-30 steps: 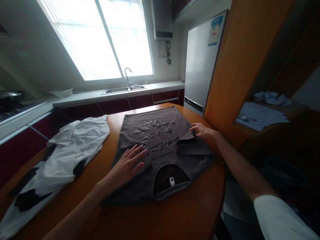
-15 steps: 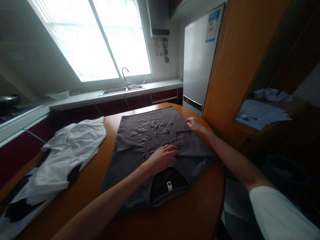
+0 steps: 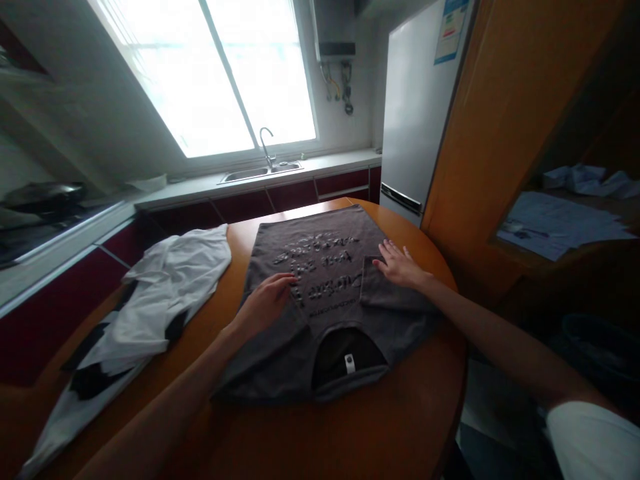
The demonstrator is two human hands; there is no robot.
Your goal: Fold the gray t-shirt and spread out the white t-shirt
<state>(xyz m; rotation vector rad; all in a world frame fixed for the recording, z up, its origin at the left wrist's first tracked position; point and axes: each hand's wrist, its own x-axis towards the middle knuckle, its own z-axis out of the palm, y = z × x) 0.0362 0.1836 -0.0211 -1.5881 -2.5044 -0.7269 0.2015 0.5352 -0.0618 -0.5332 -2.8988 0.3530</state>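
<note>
A dark grey T-shirt with raised dark lettering lies spread on the wooden table, its neckline and white label towards me. Both sleeves are folded inward over the body. My left hand rests at the left sleeve's edge, beside the lettering, its fingers extended and close together. Across the shirt, my right hand lies flat with fingers apart over the upper edge of the right sleeve. Neither hand grips the cloth.
A crumpled white garment with black parts lies at the table's left. Behind are a counter with a sink and a fridge. Papers lie on a shelf to the right. The table's edge curves round on the right.
My left hand has moved left from the shirt's middle to the left sleeve, uncovering more lettering. My right hand has flattened and spread on the right sleeve. The view has shifted slightly.
</note>
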